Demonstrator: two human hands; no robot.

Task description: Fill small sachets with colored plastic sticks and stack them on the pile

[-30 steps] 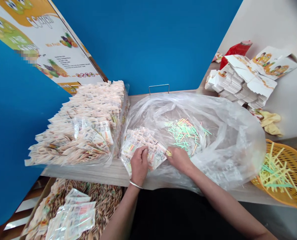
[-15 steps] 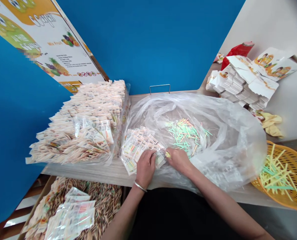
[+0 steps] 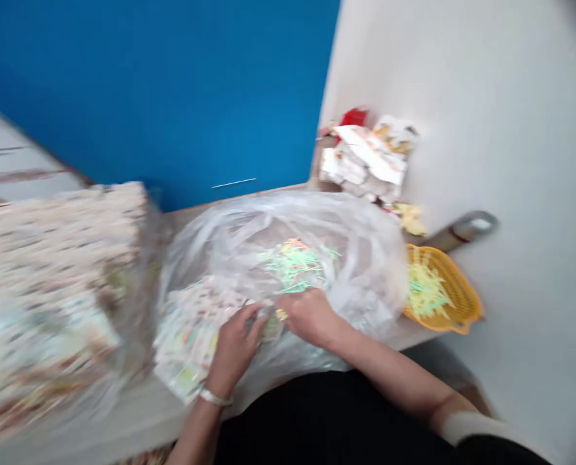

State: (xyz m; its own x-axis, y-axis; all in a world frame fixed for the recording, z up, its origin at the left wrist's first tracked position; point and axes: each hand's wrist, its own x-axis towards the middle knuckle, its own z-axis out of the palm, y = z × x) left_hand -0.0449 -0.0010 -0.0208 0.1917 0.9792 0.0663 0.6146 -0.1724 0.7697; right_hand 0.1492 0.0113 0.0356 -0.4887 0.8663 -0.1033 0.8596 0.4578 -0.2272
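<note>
The view is smeared by motion. My left hand (image 3: 233, 349) rests on a fan of small printed sachets (image 3: 186, 326) lying on a clear plastic bag (image 3: 346, 258), its fingers curled on the top sachet near the right end. My right hand (image 3: 310, 316) meets it there, fingers pinched on a small yellow bit I cannot name. A scatter of green, yellow and orange sticks (image 3: 292, 261) lies inside the bag just beyond my hands.
A big heap of bagged sachets (image 3: 50, 290) fills the left of the table. An orange basket (image 3: 443, 294) with yellow-green sticks sits at the right edge. Stacked printed cartons (image 3: 365, 158) stand at the back by the white wall. A blue wall runs behind.
The camera has swung to the right, so everything sits further left and blurred. Both hands stay together at the right end of the sachet fan.
</note>
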